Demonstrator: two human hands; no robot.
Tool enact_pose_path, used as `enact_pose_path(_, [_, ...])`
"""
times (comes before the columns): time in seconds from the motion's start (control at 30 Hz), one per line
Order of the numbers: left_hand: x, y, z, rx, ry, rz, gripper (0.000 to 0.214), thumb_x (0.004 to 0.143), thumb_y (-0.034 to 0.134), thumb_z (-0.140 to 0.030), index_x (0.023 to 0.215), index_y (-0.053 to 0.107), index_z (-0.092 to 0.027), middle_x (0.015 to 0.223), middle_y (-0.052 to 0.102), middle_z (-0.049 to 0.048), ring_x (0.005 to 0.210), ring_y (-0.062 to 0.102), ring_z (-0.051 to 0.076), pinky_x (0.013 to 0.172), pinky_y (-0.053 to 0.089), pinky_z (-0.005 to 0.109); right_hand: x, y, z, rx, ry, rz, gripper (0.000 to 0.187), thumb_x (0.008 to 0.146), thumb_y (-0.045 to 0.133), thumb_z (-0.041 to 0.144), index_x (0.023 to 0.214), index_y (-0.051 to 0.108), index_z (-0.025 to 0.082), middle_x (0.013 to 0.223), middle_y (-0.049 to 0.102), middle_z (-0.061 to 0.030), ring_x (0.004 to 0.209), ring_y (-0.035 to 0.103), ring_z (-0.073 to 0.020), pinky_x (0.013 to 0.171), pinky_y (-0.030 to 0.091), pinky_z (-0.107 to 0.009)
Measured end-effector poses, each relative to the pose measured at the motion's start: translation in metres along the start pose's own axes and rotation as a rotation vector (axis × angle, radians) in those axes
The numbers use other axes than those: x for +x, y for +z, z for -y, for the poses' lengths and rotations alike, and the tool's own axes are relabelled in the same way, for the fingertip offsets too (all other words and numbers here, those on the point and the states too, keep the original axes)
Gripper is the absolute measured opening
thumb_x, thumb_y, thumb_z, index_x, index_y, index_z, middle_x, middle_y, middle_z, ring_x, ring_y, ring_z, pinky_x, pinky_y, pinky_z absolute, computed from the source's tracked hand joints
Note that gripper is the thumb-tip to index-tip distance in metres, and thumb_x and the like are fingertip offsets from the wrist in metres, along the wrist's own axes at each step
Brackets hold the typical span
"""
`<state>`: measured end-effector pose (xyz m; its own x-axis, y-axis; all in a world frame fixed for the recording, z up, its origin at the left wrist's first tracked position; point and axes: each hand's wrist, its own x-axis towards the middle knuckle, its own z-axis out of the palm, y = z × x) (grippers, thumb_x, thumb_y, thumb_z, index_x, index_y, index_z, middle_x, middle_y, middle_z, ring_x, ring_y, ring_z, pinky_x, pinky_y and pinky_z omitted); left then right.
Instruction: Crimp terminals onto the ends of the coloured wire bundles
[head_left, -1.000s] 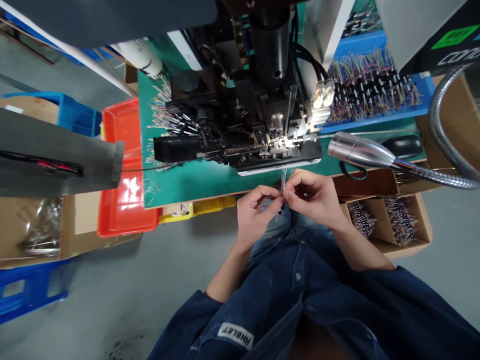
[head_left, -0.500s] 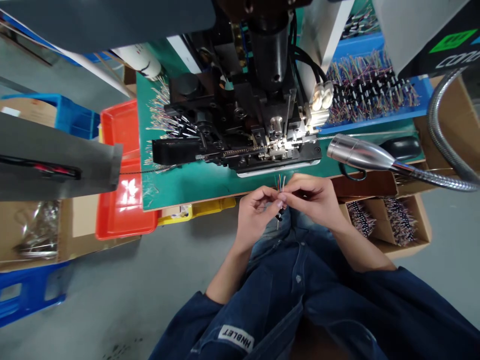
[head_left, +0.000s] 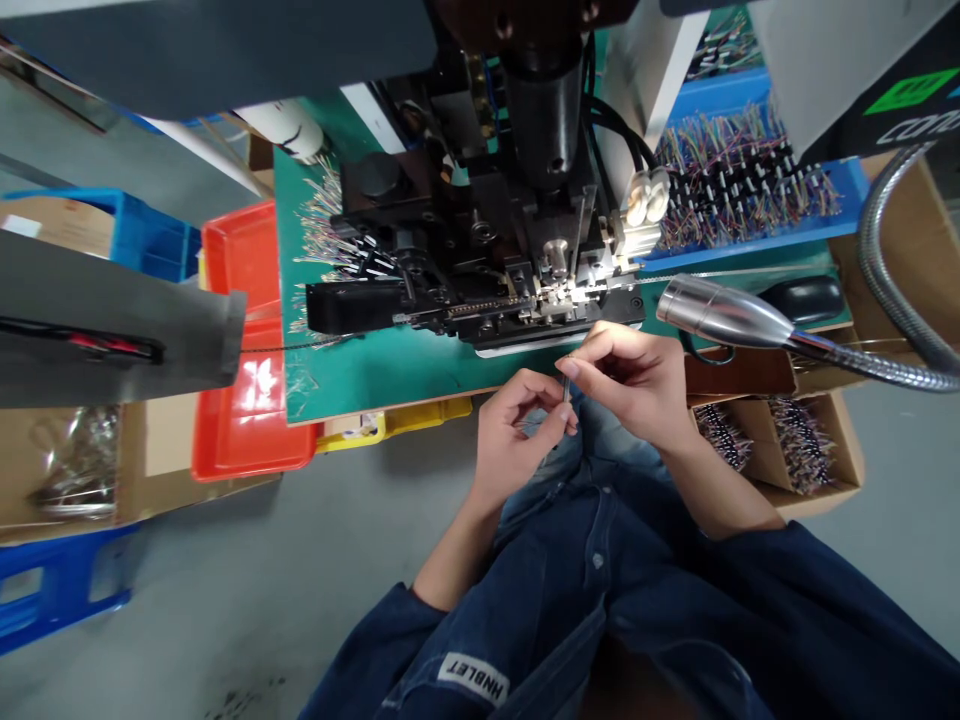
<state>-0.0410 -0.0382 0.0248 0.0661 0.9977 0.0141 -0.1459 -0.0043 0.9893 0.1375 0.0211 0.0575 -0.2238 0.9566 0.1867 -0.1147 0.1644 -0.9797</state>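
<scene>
My left hand (head_left: 517, 435) and my right hand (head_left: 634, 385) meet over my lap, just in front of the green bench top (head_left: 390, 365). Both pinch a short wire piece (head_left: 566, 388) that stands upright between their fingertips. The right hand grips its upper end, the left hand its lower end. Directly beyond the hands stands a black crimping machine (head_left: 487, 250) with a lit metal jaw (head_left: 559, 290). The wire's tip is close under the machine's front edge.
A metal gooseneck lamp (head_left: 720, 312) reaches in from the right. A blue tray of coloured wire pieces (head_left: 742, 180) lies behind it; a cardboard box with more wires (head_left: 780, 440) sits lower right. A red tray (head_left: 247, 400) and a yellow bin (head_left: 390, 418) are at the left.
My right hand has risen toward the machine's jaw, drawing the wire up, while the left hand has stayed lower and slid to its bottom end.
</scene>
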Motion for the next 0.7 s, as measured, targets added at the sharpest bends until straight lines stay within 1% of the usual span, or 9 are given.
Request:
enact_pose_path(0.07, [0.002,0.001,0.000,0.004,0.001,-0.036,0.022,0.102,0.089,-0.038,0.097,0.074,-0.023,0.083,0.082,0.0014,0.075,0.082,0.019,0.074,0.065,0.031,0.002,0.001,0.002,-0.003,0.011,-0.016,0.026,0.103,0.090,0.041,0.085,0.086,0.023,0.076,0.071,-0.0024,0.064,0.062,-0.0152,0.058,0.051,-0.031])
enact_pose_path(0.13, [0.005,0.002,0.000,-0.023,-0.006,-0.069,0.022,0.102,0.090,-0.039,0.099,0.075,-0.023,0.084,0.085,0.0021,0.076,0.084,0.020,0.075,0.066,0.031,0.004,0.000,0.001,0.018,0.020,-0.014,0.024,0.101,0.092,0.042,0.087,0.088,0.023,0.079,0.075,-0.0034,0.065,0.065,-0.0156,0.059,0.055,-0.031])
enact_pose_path(0.23, [0.009,0.002,0.004,-0.103,-0.025,-0.116,0.025,0.101,0.091,-0.040,0.096,0.074,-0.023,0.079,0.084,0.0003,0.067,0.082,0.019,0.069,0.067,0.031,0.006,-0.002,-0.004,0.115,0.077,0.050,0.016,0.101,0.092,0.040,0.105,0.093,0.024,0.083,0.079,-0.0030,0.064,0.071,-0.0163,0.060,0.060,-0.032])
enact_pose_path(0.3, [0.011,0.002,0.007,-0.156,-0.036,-0.139,0.026,0.100,0.092,-0.040,0.096,0.074,-0.022,0.078,0.084,-0.0001,0.064,0.080,0.018,0.067,0.067,0.031,0.005,-0.001,-0.010,0.180,0.138,0.103,0.020,0.101,0.092,0.040,0.114,0.094,0.025,0.080,0.080,-0.0019,0.062,0.074,-0.0173,0.061,0.063,-0.033])
enact_pose_path(0.33, [0.012,0.002,0.010,-0.180,-0.035,-0.147,0.026,0.100,0.092,-0.040,0.096,0.074,-0.022,0.079,0.084,0.0000,0.064,0.080,0.018,0.067,0.068,0.031,0.005,0.000,-0.013,0.198,0.156,0.117,0.022,0.101,0.092,0.040,0.116,0.094,0.024,0.079,0.080,-0.0017,0.062,0.074,-0.0176,0.061,0.063,-0.033])
enact_pose_path(0.4, [0.014,0.004,0.014,-0.214,-0.030,-0.155,0.026,0.101,0.092,-0.040,0.096,0.074,-0.023,0.081,0.084,0.0005,0.066,0.081,0.018,0.069,0.069,0.033,0.003,0.003,-0.018,0.195,0.159,0.100,0.022,0.101,0.092,0.042,0.111,0.094,0.023,0.077,0.079,-0.0017,0.060,0.073,-0.0169,0.059,0.062,-0.032])
enact_pose_path(0.53, [0.018,0.007,0.019,-0.228,-0.031,-0.197,0.029,0.098,0.094,-0.045,0.097,0.074,-0.024,0.083,0.081,-0.0006,0.071,0.080,0.019,0.072,0.071,0.036,0.004,0.010,-0.019,0.119,0.135,0.003,0.022,0.103,0.089,0.044,0.097,0.093,0.023,0.073,0.078,-0.0018,0.058,0.068,-0.0151,0.055,0.056,-0.030])
enact_pose_path(0.63, [0.022,0.010,0.022,-0.220,0.002,-0.229,0.027,0.100,0.093,-0.044,0.098,0.075,-0.025,0.086,0.080,-0.0006,0.074,0.080,0.018,0.073,0.070,0.035,0.009,0.013,-0.017,0.098,0.149,-0.036,0.024,0.103,0.088,0.046,0.096,0.094,0.024,0.069,0.075,-0.0005,0.056,0.064,-0.0143,0.053,0.053,-0.029])
enact_pose_path(0.7, [0.026,0.012,0.024,-0.210,0.037,-0.254,0.025,0.101,0.091,-0.043,0.097,0.075,-0.024,0.087,0.080,-0.0002,0.075,0.079,0.018,0.074,0.069,0.034,0.012,0.013,-0.017,0.129,0.172,-0.048,0.025,0.104,0.086,0.047,0.096,0.094,0.025,0.064,0.070,0.0015,0.053,0.058,-0.0127,0.052,0.052,-0.028])
